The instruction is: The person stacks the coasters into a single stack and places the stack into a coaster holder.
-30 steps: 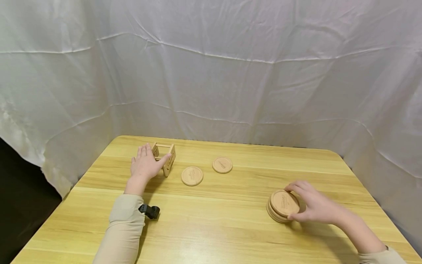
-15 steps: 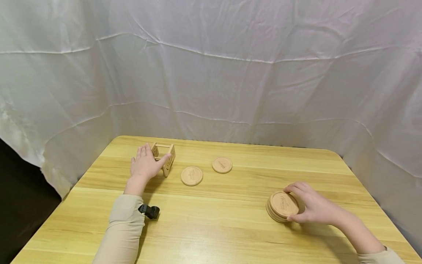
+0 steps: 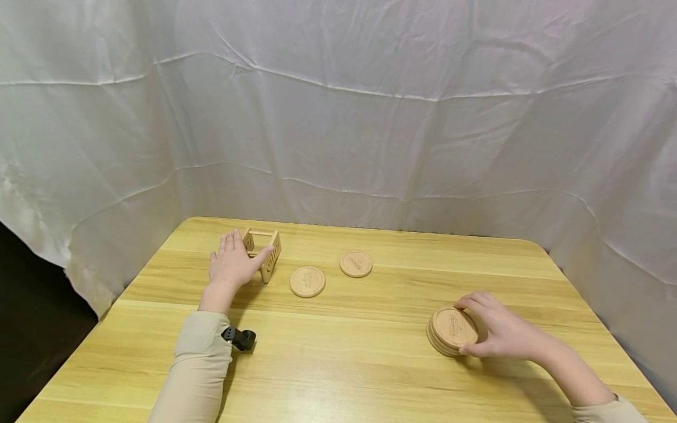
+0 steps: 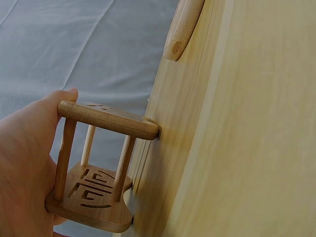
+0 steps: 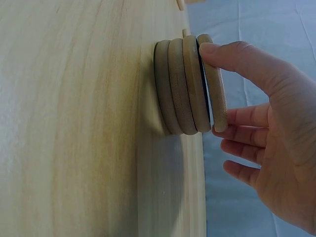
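While the left hand (image 3: 231, 264) spans the wooden rack (image 3: 271, 262), its thumb lies along one side panel and its fingers are at the opposite one, so that the rack is gripped across its width. The rack stands at the far left of the table (image 3: 338, 364); its two panels bear cut-out patterns and are joined by round dowels.

The right hand (image 3: 505, 329) pinches the top coaster (image 3: 453, 326) of a stack at the right of the table, thumb on the near edge and fingertips on the far edge. Seen from the right wrist, this coaster sits tilted over three lower coasters (image 5: 179, 91), with a gap that widens toward the fingertips; whether it touches them at the thumb end cannot be determined.

Two further coasters lie flat between rack and stack: the nearer coaster (image 3: 307, 282) just beside the rack, the farther coaster (image 3: 356, 264) to its right, apart from it. Both carry engraved markings, illegible here. A black device (image 3: 239, 339) is at the left sleeve (image 3: 198, 364). A pale curtain (image 3: 338, 117) hangs behind the table.
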A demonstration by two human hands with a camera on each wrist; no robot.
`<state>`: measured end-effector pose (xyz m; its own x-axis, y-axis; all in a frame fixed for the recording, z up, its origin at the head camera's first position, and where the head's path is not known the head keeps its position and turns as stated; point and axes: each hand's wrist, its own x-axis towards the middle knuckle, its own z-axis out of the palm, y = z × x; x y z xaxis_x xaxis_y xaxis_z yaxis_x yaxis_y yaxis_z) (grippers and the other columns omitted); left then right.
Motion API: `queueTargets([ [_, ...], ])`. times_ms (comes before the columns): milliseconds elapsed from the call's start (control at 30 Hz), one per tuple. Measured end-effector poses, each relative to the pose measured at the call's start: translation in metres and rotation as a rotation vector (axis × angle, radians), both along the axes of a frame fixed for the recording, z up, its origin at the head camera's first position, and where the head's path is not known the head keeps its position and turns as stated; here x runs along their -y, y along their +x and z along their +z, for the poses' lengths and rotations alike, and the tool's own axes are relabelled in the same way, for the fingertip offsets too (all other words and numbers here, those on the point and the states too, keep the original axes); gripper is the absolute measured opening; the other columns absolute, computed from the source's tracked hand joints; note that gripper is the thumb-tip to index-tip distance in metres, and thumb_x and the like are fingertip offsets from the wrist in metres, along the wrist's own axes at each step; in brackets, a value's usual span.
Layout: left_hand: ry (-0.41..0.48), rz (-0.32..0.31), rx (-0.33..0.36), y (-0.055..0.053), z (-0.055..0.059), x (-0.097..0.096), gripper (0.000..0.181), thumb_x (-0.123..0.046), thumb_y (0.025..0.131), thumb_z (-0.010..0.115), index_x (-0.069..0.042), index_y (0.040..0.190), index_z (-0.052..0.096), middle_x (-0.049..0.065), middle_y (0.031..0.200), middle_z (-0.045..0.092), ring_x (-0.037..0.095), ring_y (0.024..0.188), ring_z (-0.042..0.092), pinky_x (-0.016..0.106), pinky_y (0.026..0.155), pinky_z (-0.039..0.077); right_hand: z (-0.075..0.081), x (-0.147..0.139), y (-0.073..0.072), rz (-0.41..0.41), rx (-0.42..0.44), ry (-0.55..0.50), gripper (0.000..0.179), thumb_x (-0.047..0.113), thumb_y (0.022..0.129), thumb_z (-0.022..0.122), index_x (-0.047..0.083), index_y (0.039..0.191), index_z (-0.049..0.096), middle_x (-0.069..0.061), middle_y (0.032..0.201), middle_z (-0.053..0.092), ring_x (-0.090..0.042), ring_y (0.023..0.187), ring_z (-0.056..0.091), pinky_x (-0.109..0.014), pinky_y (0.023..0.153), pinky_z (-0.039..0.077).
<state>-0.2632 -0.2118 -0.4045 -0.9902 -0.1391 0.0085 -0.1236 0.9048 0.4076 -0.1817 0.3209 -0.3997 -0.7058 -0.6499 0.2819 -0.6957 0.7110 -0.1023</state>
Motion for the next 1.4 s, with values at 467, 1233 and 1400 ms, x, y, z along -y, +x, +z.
queueTargets([
  [467, -0.011, -0.002, -0.01, -0.001, 0.001, 0.001, 0.113, -0.08, 0.088, 0.029, 0.008, 0.152, -0.003, 0.031, 0.159, 0.0, 0.048, 0.149, 0.002, 0.067, 0.118, 0.005, 0.0, 0.001, 0.001, -0.005, 0.007, 0.007, 0.073, 0.051, 0.064, 0.085, 0.007, 0.117, 0.061, 0.002, 0.114, 0.059, -0.014, 0.107, 0.052, -0.041, 0.085, 0.051],
  [1233, -0.004, -0.002, -0.017, 0.001, 0.001, 0.0, 0.111, -0.077, 0.089, 0.031, 0.008, 0.152, -0.003, 0.032, 0.159, 0.0, 0.048, 0.149, 0.003, 0.067, 0.118, 0.005, 0.006, 0.002, 0.01, -0.084, 0.138, -0.005, 0.085, 0.057, 0.071, 0.079, 0.002, 0.131, 0.055, -0.011, 0.127, 0.059, -0.03, 0.117, 0.056, -0.055, 0.093, 0.05],
  [1400, -0.008, -0.004, -0.019, 0.0, -0.001, 0.0, 0.112, -0.078, 0.089, 0.03, 0.009, 0.152, -0.002, 0.032, 0.159, 0.0, 0.048, 0.149, 0.002, 0.068, 0.118, 0.005, 0.01, 0.003, 0.014, -0.101, 0.107, -0.028, 0.081, 0.053, 0.073, 0.08, 0.005, 0.133, 0.054, -0.009, 0.128, 0.059, -0.029, 0.117, 0.056, -0.054, 0.092, 0.051],
])
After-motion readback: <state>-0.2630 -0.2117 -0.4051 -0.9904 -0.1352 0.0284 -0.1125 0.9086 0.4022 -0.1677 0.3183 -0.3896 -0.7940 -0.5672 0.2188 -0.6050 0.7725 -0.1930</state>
